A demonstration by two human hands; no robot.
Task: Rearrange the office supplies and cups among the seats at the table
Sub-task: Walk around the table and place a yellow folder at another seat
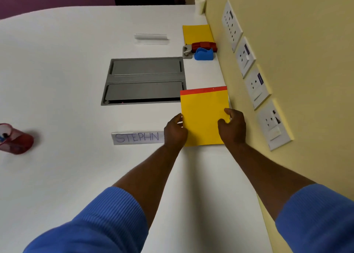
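- We see the yellow notepad (204,116) lying at the white table's (76,80) right edge, beside the wall; left hand (175,131) and right hand (232,127) grasp its two sides.
- We note open tabletop to the left, past the name card (137,137) and grey cable hatch (143,81).
- Red pen cup (16,139) at far left holds items we cannot identify.

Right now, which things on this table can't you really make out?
Head view only:
- Red pen cup: cut by the left edge, contents blurred.
- STEPHN name card: right end hidden behind the left hand.
- Far name holder: lettering unreadable.
- Stapler: partly hidden by the blue tape dispenser.
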